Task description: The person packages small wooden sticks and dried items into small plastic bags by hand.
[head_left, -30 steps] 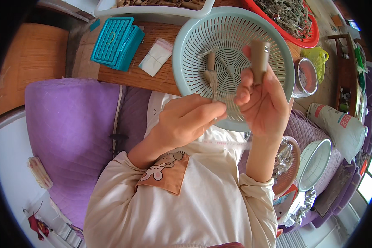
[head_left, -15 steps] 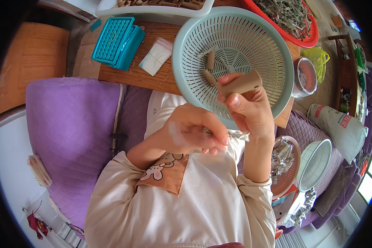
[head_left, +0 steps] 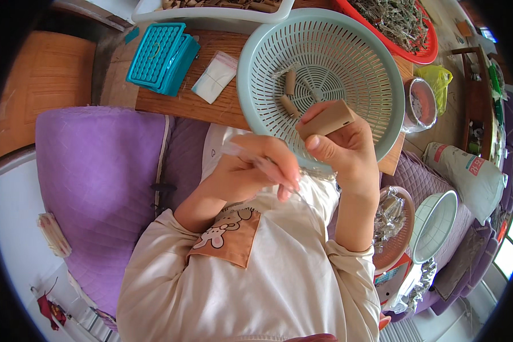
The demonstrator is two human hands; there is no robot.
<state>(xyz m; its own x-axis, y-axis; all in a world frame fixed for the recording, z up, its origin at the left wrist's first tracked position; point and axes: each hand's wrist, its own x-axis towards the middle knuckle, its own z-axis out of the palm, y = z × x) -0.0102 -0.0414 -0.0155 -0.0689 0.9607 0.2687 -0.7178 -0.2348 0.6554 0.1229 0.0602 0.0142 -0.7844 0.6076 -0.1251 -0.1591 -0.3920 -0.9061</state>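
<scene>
My right hand [head_left: 347, 151] holds up a tan rounded case [head_left: 326, 122] with a small dark slot near one end, over the near side of a grey-green plastic colander [head_left: 398, 97]. Something silvery hangs below that hand, too small to make out. Lower and to the left, my left hand [head_left: 248, 171] pinches a translucent strip [head_left: 242, 153], slightly smeared by motion. Its fingers are curled and stay apart from the case. Inside the colander lie two tan pieces [head_left: 290, 82] and a bit of clear film [head_left: 283, 70].
Stacked teal trays [head_left: 157, 54] and a packet of white bags [head_left: 215, 77] lie on the wooden table [head_left: 222, 111]. Behind stand a white tub [head_left: 211, 14] of brown pieces and a red basket [head_left: 430, 51] of scraps. A pink basket [head_left: 404, 239] and pale green basin [head_left: 447, 233] are at right.
The case has tilted in my right hand, so its slotted end shows more. My left hand has drawn back slightly up and left, with the translucent strip now plainer in its fingers.
</scene>
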